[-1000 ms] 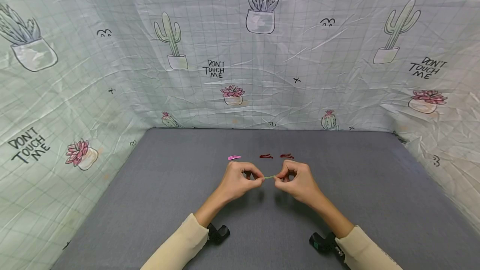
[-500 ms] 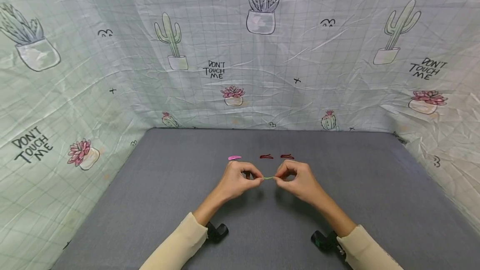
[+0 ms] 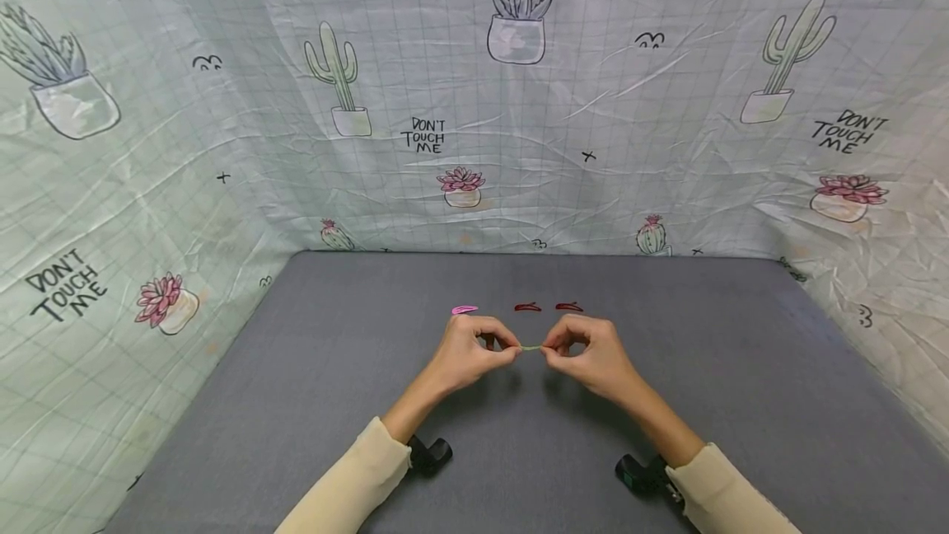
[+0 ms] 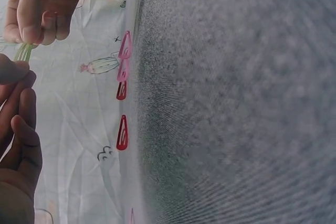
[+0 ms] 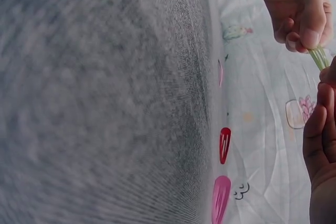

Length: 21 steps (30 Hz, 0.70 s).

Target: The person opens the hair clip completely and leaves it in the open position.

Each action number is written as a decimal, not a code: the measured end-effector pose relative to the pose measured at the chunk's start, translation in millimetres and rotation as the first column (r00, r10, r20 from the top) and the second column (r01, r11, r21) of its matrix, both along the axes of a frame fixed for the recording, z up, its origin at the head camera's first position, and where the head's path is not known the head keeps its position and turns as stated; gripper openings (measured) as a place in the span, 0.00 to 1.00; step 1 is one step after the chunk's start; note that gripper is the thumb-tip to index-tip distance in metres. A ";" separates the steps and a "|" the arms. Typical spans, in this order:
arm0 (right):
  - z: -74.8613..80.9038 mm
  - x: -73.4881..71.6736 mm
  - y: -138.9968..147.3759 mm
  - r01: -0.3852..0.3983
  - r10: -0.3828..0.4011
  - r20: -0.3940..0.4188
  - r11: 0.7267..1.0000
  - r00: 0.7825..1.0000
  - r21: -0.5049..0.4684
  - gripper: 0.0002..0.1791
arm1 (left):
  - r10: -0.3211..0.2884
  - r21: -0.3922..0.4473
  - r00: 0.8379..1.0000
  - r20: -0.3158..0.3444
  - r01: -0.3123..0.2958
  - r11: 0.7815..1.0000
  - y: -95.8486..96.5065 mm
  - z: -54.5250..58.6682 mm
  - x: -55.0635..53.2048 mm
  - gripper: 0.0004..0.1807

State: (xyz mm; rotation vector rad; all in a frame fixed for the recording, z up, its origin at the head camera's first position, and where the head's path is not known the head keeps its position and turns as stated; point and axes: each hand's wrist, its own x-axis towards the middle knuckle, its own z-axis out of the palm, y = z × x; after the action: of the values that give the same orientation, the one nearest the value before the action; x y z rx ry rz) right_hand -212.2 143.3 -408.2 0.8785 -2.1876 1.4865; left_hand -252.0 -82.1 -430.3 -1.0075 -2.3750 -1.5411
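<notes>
Between my two hands a small green snap hair clip (image 3: 530, 348) is held raised over the table. My left hand (image 3: 472, 350) pinches one end with thumb and index finger. At the other end, the thumb and fingertips of my right hand (image 3: 586, 355) grip it. In the left wrist view, the green clip's (image 4: 23, 52) slotted strips show between the fingertips. Beyond the hands lie a pink hair clip (image 3: 465, 310) and two red hair clips, one in the middle (image 3: 527, 306) and one to the right (image 3: 568, 306).
The grey table (image 3: 356, 328) ends at a hanging cloth (image 3: 519, 105) printed with cacti, which also rises on both sides. Further pink clips (image 4: 124, 45) show in the left wrist view, past the red ones. Black wrist cameras (image 3: 430, 458) sit at both cuffs.
Both hands stay nearly in place with the green hair clip between them. The right fingertips have closed in slightly toward the left hand. The head view has shifted a little.
</notes>
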 end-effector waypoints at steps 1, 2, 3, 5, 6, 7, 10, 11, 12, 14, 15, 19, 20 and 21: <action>-0.3 0.1 -0.2 -0.002 0.002 -0.001 1.000 1.000 -0.010 0.12 | 0.000 0.003 1.000 -0.003 0.000 1.000 0.2 0.6 0.4 0.06; -0.7 0.0 -0.5 -0.002 0.002 -0.001 1.000 1.000 -0.016 0.13 | -0.001 0.006 1.000 -0.005 0.001 1.000 0.3 1.0 0.8 0.06; -0.7 0.3 -0.9 0.000 0.000 0.004 1.000 1.000 -0.021 0.13 | -0.001 0.010 1.000 -0.008 0.001 1.000 0.3 1.3 1.1 0.06; -1.2 0.3 -1.7 0.002 -0.002 0.014 1.000 1.000 -0.030 0.14 | 0.000 0.014 1.000 -0.018 0.001 1.000 0.6 1.7 1.5 0.07; -1.5 0.4 -2.1 0.005 -0.004 0.016 0.999 1.000 -0.032 0.15 | 0.000 0.016 1.000 -0.023 0.000 1.000 0.7 1.8 1.6 0.07; -1.5 0.4 -2.6 0.007 -0.007 0.019 0.999 1.000 -0.034 0.15 | 0.001 0.019 1.000 -0.027 -0.001 1.000 0.8 1.8 1.7 0.07; -0.3 0.9 -4.0 0.017 -0.016 0.019 0.999 1.000 -0.034 0.17 | 0.006 0.021 0.999 -0.036 -0.005 1.000 1.4 1.5 1.8 0.07; 0.1 1.1 -4.4 0.020 -0.019 0.017 0.999 1.000 -0.034 0.17 | 0.007 0.021 0.999 -0.041 -0.006 1.000 1.6 1.3 1.8 0.07; 0.3 1.3 -4.6 0.022 -0.022 0.016 0.999 1.000 -0.034 0.17 | 0.008 0.021 0.999 -0.045 -0.007 1.000 1.8 1.2 1.9 0.07; 0.7 1.8 -4.8 0.027 -0.027 0.013 0.999 1.000 -0.035 0.17 | 0.011 0.021 0.998 -0.057 -0.010 1.000 2.2 0.6 1.9 0.06; 0.8 1.9 -4.8 0.030 -0.030 0.013 0.999 0.999 -0.035 0.17 | 0.012 0.021 0.998 -0.062 -0.011 1.000 2.4 0.5 2.1 0.06; 0.8 2.7 -4.6 0.040 -0.040 0.016 0.998 0.999 -0.038 0.17 | 0.015 0.023 0.997 -0.076 -0.013 1.000 3.5 0.6 2.5 0.06; 0.8 2.9 -4.5 0.042 -0.041 0.018 0.998 0.999 -0.039 0.18 | 0.015 0.022 0.997 -0.077 -0.014 1.000 3.8 0.6 2.6 0.06; 0.9 3.1 -4.6 0.044 -0.043 0.019 0.998 0.999 -0.040 0.18 | 0.016 0.021 0.997 -0.078 -0.014 1.000 4.0 0.7 2.9 0.06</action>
State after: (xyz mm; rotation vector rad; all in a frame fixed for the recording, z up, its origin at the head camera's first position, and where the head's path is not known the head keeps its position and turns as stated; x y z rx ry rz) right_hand -209.0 138.7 -407.4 0.8022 -2.1681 1.5185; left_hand -249.1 -78.0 -429.6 -1.0235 -2.3050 -1.4895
